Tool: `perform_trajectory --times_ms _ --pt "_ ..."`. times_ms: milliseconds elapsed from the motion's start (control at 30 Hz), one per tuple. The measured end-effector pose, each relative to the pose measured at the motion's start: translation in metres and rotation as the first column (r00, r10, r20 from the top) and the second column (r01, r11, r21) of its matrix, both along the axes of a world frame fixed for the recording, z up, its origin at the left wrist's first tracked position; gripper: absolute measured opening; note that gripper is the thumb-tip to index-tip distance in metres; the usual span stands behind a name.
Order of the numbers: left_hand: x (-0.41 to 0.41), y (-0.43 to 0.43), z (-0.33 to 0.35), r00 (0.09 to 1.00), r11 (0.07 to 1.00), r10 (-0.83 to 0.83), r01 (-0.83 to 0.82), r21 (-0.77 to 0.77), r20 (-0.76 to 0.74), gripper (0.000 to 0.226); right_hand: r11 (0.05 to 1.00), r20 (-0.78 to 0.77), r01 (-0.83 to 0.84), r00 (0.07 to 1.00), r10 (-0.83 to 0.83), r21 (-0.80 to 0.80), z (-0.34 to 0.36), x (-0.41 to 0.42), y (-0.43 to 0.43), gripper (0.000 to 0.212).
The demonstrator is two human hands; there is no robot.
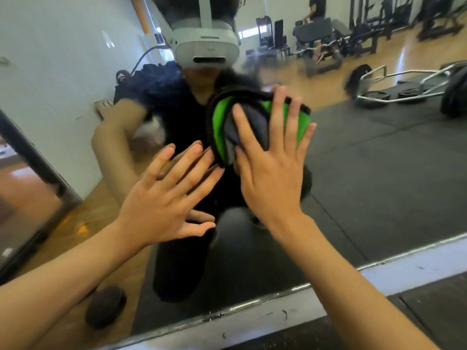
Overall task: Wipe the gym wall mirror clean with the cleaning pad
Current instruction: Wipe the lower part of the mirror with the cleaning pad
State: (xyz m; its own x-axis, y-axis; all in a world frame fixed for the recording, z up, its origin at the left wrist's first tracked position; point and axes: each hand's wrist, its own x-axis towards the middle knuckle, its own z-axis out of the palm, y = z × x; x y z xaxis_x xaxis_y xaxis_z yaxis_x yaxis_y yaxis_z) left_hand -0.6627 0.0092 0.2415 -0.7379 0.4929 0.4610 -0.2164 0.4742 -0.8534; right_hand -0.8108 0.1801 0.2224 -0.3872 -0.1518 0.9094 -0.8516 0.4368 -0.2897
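Green-and-grey cloth cleaning pad with black edging (pixel 222 127) pressed flat against the gym wall mirror (pixel 379 160) under an open palm.

The right hand (pixel 271 162) lies on the pad with fingers straight and spread, pushing rather than gripping; its palm and fingers cover much of the pad, so only the pad's left part and its top right corner show. Just left of that pressing hand, the left hand (pixel 166 200) is also open, fingers splayed toward the glass, its fingertips at the pad's lower left edge; whether they touch the pad cannot be told. Behind both hands the mirror shows a crouching person in dark clothes, partly blocked by the hands. The reflection above the pad is smeared and hazy. Both forearms run out of frame at the bottom.
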Motion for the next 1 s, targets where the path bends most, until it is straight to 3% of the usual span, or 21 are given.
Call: perform_trajectory --times_ms 100,167,267,433,533,600,667,700,767,833,933,1000 --pt "0.001 0.001 0.000 1.000 1.000 0.000 0.000 0.009 0.016 0.097 1.000 -0.059 0.005 0.998 -0.004 0.030 -0.013 -0.004 0.000 0.052" --pt "0.000 0.001 0.001 1.000 1.000 0.008 -0.008 0.006 0.004 0.099 0.994 0.051 0.067 0.997 -0.063 -0.083 -0.004 -0.030 0.016 0.054" --pt "0.000 0.002 0.000 1.000 1.000 0.012 -0.012 0.002 0.000 0.100 0.973 0.189 0.063 0.982 -0.021 -0.223 0.009 -0.035 0.018 0.057" --pt "-0.001 -0.002 -0.002 1.000 1.000 0.010 -0.010 0.012 0.000 0.099 0.999 -0.113 0.023 0.993 -0.027 -0.042 -0.054 -0.016 -0.005 0.050" --pt "-0.004 -0.004 0.003 1.000 0.998 0.009 -0.009 -0.056 0.002 0.093 0.965 0.076 0.097 0.994 -0.080 -0.243 -0.092 -0.044 0.010 0.050" --pt "-0.005 -0.005 0.004 0.996 0.999 0.041 -0.040 -0.004 0.081 0.095 0.940 0.182 0.125 0.981 -0.069 -0.318 -0.113 -0.041 0.006 0.051" --pt "-0.003 -0.005 0.004 0.975 0.989 0.086 -0.108 0.097 0.203 0.103 0.965 0.155 0.089 0.987 -0.051 -0.246 -0.146 -0.016 -0.009 0.050" --pt "-0.001 -0.004 0.002 0.964 0.987 0.089 -0.119 0.110 0.250 0.103 0.991 0.082 0.043 0.996 -0.033 -0.129 -0.171 -0.001 -0.017 0.050" --pt "-0.001 -0.007 0.003 0.957 0.998 0.055 -0.064 0.023 0.286 0.098 0.988 -0.120 0.002 0.993 0.017 0.154 -0.222 0.014 -0.025 0.058" --pt "-0.003 -0.013 0.009 0.967 0.994 0.029 0.000 -0.113 0.254 0.091 0.953 -0.296 0.016 0.952 0.078 0.301 -0.249 0.008 -0.020 0.068" --pt "-0.006 -0.016 0.012 0.973 0.981 0.029 0.016 -0.192 0.227 0.089 0.951 -0.377 -0.008 0.917 0.130 0.309 -0.237 -0.010 -0.006 0.061" --pt "-0.002 -0.011 0.011 0.964 0.995 0.042 -0.018 -0.095 0.262 0.092 0.975 -0.346 -0.025 0.933 0.102 0.219 -0.214 -0.025 0.005 0.058"
